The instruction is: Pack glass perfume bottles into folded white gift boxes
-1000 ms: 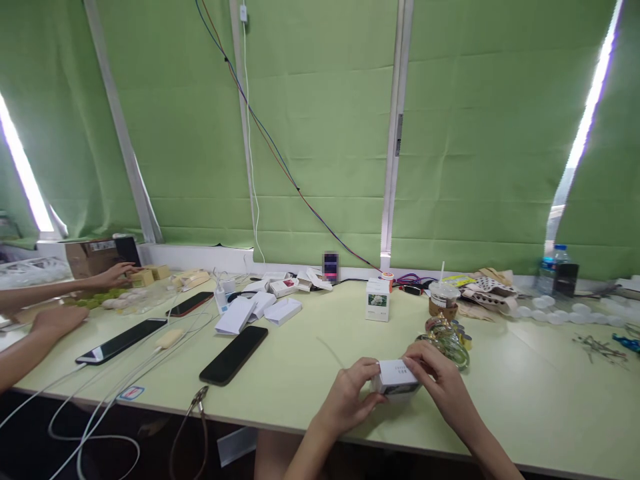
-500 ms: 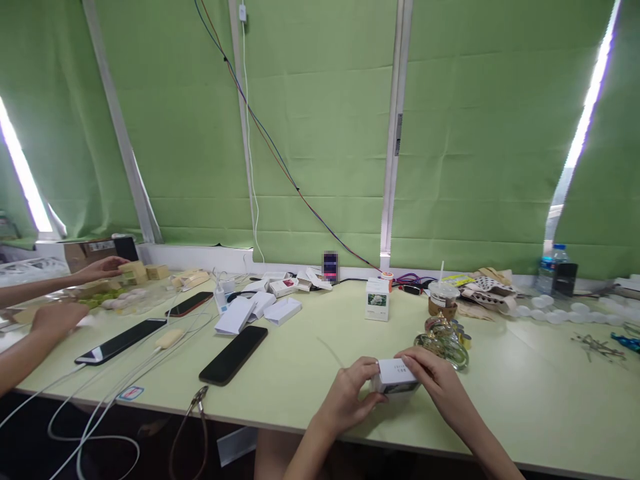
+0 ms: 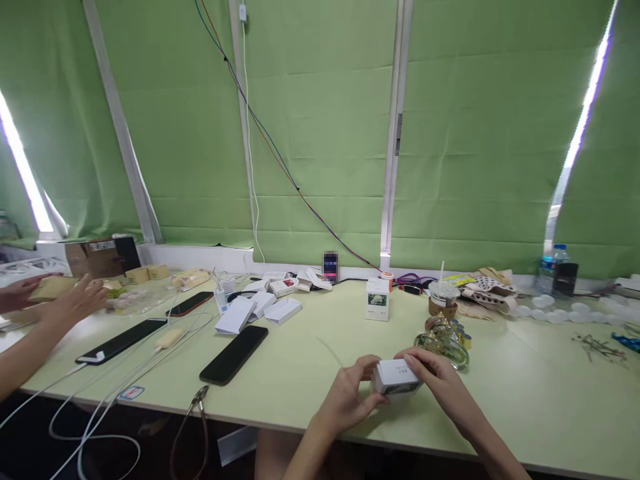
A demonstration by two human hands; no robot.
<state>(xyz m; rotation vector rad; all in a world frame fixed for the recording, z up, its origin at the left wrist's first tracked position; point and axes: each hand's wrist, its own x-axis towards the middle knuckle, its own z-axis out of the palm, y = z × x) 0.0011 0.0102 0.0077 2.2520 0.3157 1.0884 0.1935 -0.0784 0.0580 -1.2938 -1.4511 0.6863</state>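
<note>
A small white box [image 3: 397,375] with a dark lower side is held between both my hands just above the pale green table [image 3: 310,360], near its front edge. My left hand [image 3: 350,395] grips its left end with thumb and fingers. My right hand [image 3: 434,377] covers its right end, fingers curled over the top. Just behind my right hand lies a cluster of glass and gold-capped items [image 3: 445,339].
A black phone [image 3: 233,355] lies left of my hands, with more phones [image 3: 121,340], white cables and small white boxes [image 3: 283,310] beyond. Another white box [image 3: 377,300] and an iced drink cup [image 3: 443,298] stand behind. A co-worker's hands [image 3: 75,301] work at far left. White caps [image 3: 560,313] lie at right.
My hands keep the box almost still, shifting it slightly. The co-worker's hands at far left pulled back from the tan boxes toward the left edge.
</note>
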